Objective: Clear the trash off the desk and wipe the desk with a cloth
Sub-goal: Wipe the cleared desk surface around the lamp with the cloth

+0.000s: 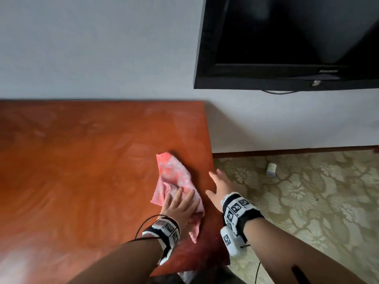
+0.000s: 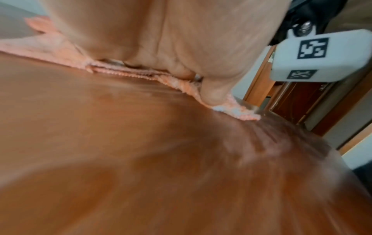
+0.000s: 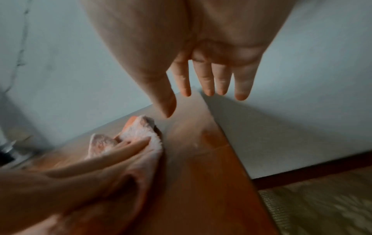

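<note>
A pink cloth (image 1: 174, 177) (image 3: 138, 138) (image 2: 60, 52) lies crumpled on the reddish wooden desk (image 1: 82, 160) (image 2: 141, 159) (image 3: 201, 182) near its right edge. My left hand (image 1: 180, 203) (image 2: 161, 39) (image 3: 90, 160) lies flat on the cloth's near half, fingers straight, pressing it onto the desk. My right hand (image 1: 218, 185) (image 3: 203, 89) hovers over the desk's right edge, fingers spread and straight, holding nothing. Pale wipe streaks show on the desk top.
A black television (image 1: 287, 42) hangs on the white wall above the right of the desk. Right of the desk lies patterned carpet (image 1: 307, 191), with a small white cylinder (image 1: 271, 169) on it near the skirting board. A wooden door frame (image 2: 302, 103) shows in the left wrist view.
</note>
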Tool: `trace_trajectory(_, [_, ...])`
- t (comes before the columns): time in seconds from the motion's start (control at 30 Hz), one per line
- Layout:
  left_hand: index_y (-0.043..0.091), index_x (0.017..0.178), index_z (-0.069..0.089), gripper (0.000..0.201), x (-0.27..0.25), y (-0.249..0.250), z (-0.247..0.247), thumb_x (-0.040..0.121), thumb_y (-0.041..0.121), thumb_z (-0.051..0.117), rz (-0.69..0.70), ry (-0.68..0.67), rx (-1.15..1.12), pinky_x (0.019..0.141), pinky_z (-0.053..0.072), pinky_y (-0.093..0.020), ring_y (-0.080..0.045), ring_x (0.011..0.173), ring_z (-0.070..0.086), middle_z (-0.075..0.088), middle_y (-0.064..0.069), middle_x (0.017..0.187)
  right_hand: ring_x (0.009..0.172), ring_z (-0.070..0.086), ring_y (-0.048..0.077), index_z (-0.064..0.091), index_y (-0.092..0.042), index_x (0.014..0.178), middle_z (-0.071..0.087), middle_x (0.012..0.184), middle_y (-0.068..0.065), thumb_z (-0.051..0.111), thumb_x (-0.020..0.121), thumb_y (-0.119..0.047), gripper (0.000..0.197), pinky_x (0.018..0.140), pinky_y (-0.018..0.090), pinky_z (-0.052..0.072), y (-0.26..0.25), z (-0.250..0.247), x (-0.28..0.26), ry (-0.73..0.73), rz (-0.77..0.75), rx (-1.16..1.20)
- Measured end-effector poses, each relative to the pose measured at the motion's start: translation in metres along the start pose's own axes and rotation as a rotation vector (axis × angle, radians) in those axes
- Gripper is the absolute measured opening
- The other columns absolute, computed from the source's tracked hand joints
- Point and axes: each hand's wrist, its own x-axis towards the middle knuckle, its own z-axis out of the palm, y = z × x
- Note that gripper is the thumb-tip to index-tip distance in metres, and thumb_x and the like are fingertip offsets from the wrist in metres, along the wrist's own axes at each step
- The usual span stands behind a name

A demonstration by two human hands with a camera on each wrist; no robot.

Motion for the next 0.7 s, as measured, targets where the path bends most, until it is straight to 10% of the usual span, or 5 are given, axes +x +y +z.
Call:
trace_trajectory(0.07, [0.035, 0.149, 0.014, 0.081, -0.017, -0.024, 0.002, 0.079, 0.061, 0.044, -0.084, -0.001, -0.014, 0.109, 0.024, -0.058, -0.028, 0.144, 0.022, 0.016, 0.011, 0.158, 0.149, -0.001, 0.020, 0.019, -0.027, 0.152, -0.001, 0.162, 0.004, 0.062, 0.088, -0.040, 0.078, 0.120, 0.036, 0.010, -0.006, 0.010, -0.002, -0.115, -0.110, -0.148])
trace_trajectory(0.17, [0.040, 0.150, -0.010, 0.076, -0.026, -0.072, 0.007, 0.091, 0.057, 0.035, -0.283, 0.006, -0.046, 0.118, 0.000, -0.050, -0.025, 0.148, -0.011, -0.025, 0.016, 0.153, 0.148, -0.010, 0.026, 0.010, -0.025, 0.153, -0.015, 0.160, 0.009, 0.064, 0.083, -0.050, 0.092, 0.120, 0.044, 0.002, -0.007, 0.027, -0.011, -0.236, -0.186, -0.320])
trace_trajectory(0.4, [0.035, 0.151, -0.006, 0.066, -0.025, -0.062, 0.006, 0.096, 0.055, 0.024, -0.493, 0.030, -0.165, 0.116, 0.004, -0.054, -0.034, 0.146, -0.012, -0.019, 0.006, 0.159, 0.148, -0.013, 0.020, 0.006, -0.024, 0.154, -0.019, 0.160, 0.004, 0.066, 0.083, -0.049, 0.096, 0.121, 0.045, 0.007, 0.024, 0.041, -0.040, -0.252, -0.161, -0.300])
trace_trajectory(0.7, [0.033, 0.152, -0.005, 0.071, -0.054, 0.049, 0.047, 0.095, 0.050, 0.035, 0.003, -0.011, -0.020, 0.113, -0.007, -0.058, -0.035, 0.145, -0.018, -0.021, 0.004, 0.159, 0.149, 0.003, 0.023, 0.021, -0.024, 0.152, 0.001, 0.162, 0.006, 0.058, 0.093, -0.034, 0.071, 0.120, 0.043, 0.007, 0.032, 0.038, -0.064, -0.058, 0.054, -0.222])
